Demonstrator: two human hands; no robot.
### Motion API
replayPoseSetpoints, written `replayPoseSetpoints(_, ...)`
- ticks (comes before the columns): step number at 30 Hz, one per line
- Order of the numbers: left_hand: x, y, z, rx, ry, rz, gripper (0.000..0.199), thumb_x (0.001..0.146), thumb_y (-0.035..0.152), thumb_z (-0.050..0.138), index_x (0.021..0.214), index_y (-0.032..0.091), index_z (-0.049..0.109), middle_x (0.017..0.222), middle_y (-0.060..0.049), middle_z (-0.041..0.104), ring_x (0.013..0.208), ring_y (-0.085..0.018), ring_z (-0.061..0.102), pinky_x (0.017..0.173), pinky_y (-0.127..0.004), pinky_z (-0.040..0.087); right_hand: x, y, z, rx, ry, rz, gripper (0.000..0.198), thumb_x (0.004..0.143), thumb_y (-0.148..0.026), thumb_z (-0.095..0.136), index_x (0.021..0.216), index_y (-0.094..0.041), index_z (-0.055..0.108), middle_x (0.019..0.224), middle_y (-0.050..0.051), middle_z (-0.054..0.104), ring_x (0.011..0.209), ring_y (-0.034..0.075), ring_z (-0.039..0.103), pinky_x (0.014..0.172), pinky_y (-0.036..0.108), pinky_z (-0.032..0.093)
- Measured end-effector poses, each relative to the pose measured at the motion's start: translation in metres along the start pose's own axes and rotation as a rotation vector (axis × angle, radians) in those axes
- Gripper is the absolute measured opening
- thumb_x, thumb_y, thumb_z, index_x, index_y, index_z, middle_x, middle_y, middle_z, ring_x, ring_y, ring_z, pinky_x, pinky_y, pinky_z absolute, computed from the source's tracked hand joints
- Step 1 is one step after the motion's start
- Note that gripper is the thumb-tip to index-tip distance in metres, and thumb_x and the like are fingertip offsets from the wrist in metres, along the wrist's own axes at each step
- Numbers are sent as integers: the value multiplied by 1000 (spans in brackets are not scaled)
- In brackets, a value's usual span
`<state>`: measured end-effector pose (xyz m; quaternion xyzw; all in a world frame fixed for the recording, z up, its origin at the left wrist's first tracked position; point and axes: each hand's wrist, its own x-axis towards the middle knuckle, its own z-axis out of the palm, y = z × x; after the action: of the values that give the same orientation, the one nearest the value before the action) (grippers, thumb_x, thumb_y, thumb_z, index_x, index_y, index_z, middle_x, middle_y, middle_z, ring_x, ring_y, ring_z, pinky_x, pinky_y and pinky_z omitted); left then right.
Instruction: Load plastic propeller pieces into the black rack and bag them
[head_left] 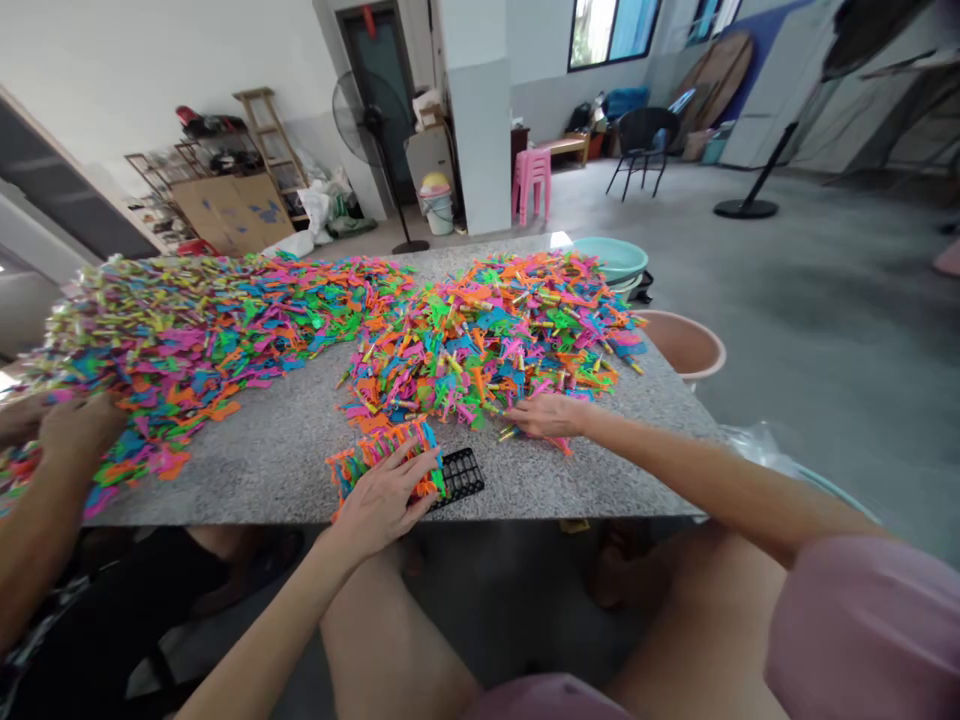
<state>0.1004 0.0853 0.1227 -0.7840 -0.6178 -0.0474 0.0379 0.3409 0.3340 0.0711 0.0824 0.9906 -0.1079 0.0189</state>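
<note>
My left hand (384,497) lies with fingers stretched out over rows of small bright plastic pieces (375,447) standing close together at the table's front. These rows cover most of a black slotted rack (463,474), whose bare right end shows its openings. At the front edge of a loose pile of pieces (487,345), my right hand (551,415) has its fingers pinched together around a small plastic piece (510,433) with a yellowish, shiny end. Its exact shape is partly hidden by the fingers. A pink piece lies just below that hand.
A co-worker's hands (79,430) work at a larger pile (187,320) on the left. The speckled stone table (277,440) ends close before my knees. A pink basin (686,345) and a turquoise basin (615,257) stand beyond its right edge.
</note>
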Motion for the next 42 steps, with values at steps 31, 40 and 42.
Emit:
replayPoseSetpoints(31,5,13,1,-89,-9,-80,49,90,43,58,134,22,53,135,-6,59,142,-31,31,110,-48,40,55,-147,39,370,208,494,23,82,-15,62,105,-15,62,105,11,66,96,22,64,80,28,47)
replayPoseSetpoints(40,5,4,9,-26,-6,-49,39,95,40,51,129,22,57,142,-5,54,144,-31,27,107,-46,44,51,-73,1,156,56,769,24,87,-13,53,108,-12,65,101,15,70,99,24,66,81,28,47)
replayPoseSetpoints(42,6,4,7,-19,-33,-51,40,95,39,50,131,23,56,144,-4,51,144,-31,27,105,-47,45,35,-57,-14,103,60,747,23,84,-13,54,102,-12,69,101,14,71,100,24,65,82,28,46)
